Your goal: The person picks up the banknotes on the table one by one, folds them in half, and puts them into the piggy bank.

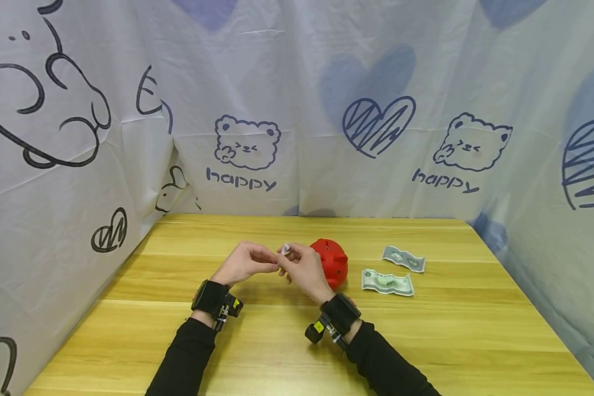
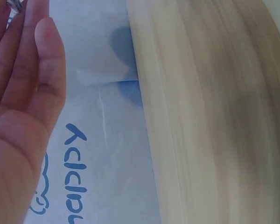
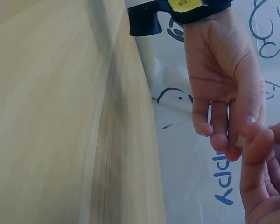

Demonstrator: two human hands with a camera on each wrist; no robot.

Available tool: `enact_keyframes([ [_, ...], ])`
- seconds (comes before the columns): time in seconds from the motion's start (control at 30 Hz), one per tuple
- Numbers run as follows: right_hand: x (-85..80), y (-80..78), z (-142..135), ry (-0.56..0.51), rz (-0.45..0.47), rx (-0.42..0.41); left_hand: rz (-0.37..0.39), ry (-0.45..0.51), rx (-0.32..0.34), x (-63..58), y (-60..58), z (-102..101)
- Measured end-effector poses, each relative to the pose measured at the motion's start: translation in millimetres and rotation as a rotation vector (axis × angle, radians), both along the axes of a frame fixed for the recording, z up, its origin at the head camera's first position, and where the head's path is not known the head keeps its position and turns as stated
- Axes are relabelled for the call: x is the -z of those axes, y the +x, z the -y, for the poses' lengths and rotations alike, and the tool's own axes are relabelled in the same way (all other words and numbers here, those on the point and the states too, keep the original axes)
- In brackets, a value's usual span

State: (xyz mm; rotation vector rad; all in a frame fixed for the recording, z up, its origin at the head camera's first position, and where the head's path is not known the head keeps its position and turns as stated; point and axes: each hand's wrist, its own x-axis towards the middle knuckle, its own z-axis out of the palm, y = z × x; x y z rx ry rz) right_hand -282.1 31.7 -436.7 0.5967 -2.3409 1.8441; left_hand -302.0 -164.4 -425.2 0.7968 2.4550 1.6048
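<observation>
Over the middle of the table my left hand point(image 1: 243, 263) and right hand point(image 1: 304, 270) meet fingertip to fingertip. Between them they pinch a small folded banknote point(image 1: 285, 249), whose pale end sticks up past the right fingers. Only a pale bit of the note point(image 3: 241, 141) shows at the thumbs in the right wrist view; fingers hide the rest. A red piggy bank point(image 1: 334, 263) stands just beyond my right hand, partly covered by it, its slot facing up. In the left wrist view the left palm point(image 2: 14, 135) faces the camera, fingers stretched upward.
Right of the piggy bank lie two creased banknotes, a greyish one point(image 1: 403, 258) farther back and a green one point(image 1: 387, 282) nearer. The wooden table point(image 1: 450, 330) is bordered by a white printed curtain point(image 1: 307, 181) behind and at both sides.
</observation>
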Motion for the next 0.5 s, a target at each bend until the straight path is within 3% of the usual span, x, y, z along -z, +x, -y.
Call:
enact_keyframes([
  [0.23, -0.7, -0.4, -0.7, 0.059, 0.056, -0.008, -0.003, -0.004, -0.002, 1.4, -0.4, -0.7],
  [0.5, -1.6, -0.7, -1.6, 0.089, 0.017, -0.012, -0.022, -0.011, -0.057, 1.3, -0.7, -0.8],
])
